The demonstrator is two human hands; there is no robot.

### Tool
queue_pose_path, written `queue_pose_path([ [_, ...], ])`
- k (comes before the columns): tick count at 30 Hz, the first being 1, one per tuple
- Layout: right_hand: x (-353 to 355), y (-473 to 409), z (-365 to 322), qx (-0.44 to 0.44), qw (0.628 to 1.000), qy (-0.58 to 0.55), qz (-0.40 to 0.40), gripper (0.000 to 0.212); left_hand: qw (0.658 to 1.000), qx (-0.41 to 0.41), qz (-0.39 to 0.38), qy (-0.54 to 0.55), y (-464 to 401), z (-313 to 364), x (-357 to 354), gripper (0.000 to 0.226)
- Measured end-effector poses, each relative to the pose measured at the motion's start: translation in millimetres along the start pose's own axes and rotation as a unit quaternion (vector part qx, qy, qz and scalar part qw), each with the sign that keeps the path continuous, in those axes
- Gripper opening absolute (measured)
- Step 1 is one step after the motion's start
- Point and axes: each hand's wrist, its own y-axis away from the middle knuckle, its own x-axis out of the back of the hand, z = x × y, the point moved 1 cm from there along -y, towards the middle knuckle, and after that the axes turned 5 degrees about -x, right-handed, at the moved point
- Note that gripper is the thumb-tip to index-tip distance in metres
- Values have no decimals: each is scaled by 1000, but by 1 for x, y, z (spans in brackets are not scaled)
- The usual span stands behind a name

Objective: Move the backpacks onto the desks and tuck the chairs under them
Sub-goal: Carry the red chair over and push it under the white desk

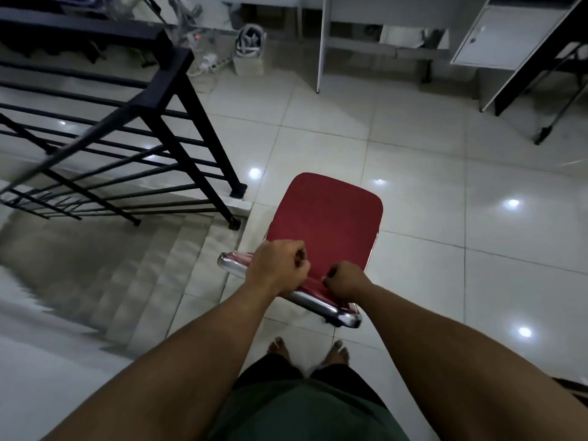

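Observation:
A chair with a red padded seat (324,214) and a chrome-framed backrest stands on the tiled floor straight in front of me. My left hand (275,270) grips the top of the backrest on its left part. My right hand (345,280) grips the same top edge further right. Both fists are closed around the rail. A white desk (321,49) stands at the far side of the room, well beyond the chair. No backpack shows in this view.
A black metal railing (159,100) guards a descending staircase (152,259) on the left, close to the chair. A white cabinet (499,36) and a dark-edged desk (537,65) stand at the upper right. Cables and a power strip (213,63) lie by the far wall.

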Motion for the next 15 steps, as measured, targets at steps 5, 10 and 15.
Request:
queue_pose_path([
  [5,-5,-3,-3,-17,1000,15,16,17,998,51,-43,9,-5,-3,-4,11],
  [10,-11,-3,-13,-50,998,14,43,12,992,46,-120,2,-11,-6,-3,21],
  [15,-12,10,-12,-94,987,-83,104,32,974,-18,-199,102,-12,-15,5,28],
])
